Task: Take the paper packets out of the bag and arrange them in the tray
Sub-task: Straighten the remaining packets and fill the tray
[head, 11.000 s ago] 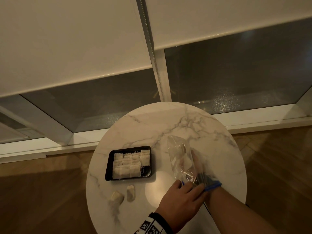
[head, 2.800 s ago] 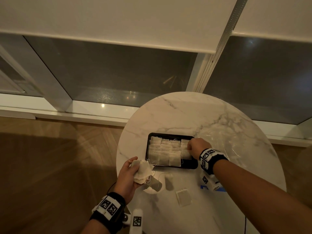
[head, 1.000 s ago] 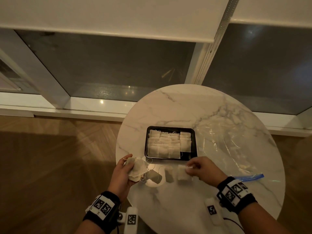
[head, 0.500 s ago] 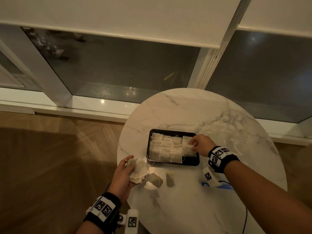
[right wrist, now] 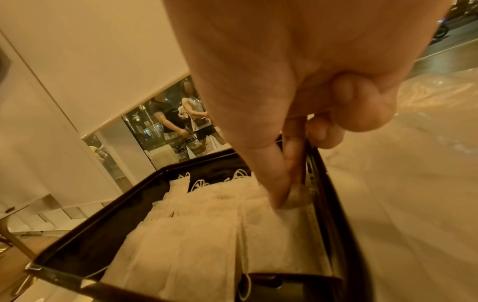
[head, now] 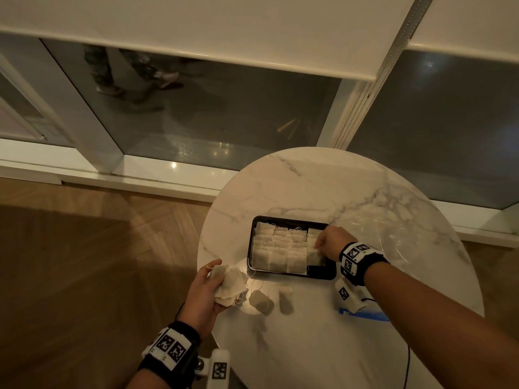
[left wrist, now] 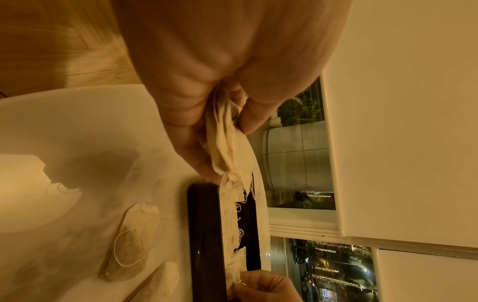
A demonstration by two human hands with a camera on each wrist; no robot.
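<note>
A black tray (head: 323,275) on the round marble table holds rows of paper packets (head: 280,248). My right hand (head: 320,249) is over the tray's right column, thumb and forefinger pinching the top edge of one packet (right wrist: 282,241) that lies against the right rim (right wrist: 333,224). My left hand (head: 222,279) grips a bunch of packets (head: 229,284) at the table's left edge; in the left wrist view the bunch (left wrist: 227,147) hangs between thumb and fingers. The clear bag (head: 393,237) lies flat to the right of the tray, with its blue zip strip (head: 362,314) under my right forearm.
Two loose packets (head: 261,301) (head: 286,299) lie on the table in front of the tray, strings trailing. The table edge (head: 202,248) is close to my left hand. Window frames and a wood floor lie beyond.
My right hand picked a loose packet off the table in front of the tray and carried it into the tray's right column. The left hand stayed put with its bunch.
</note>
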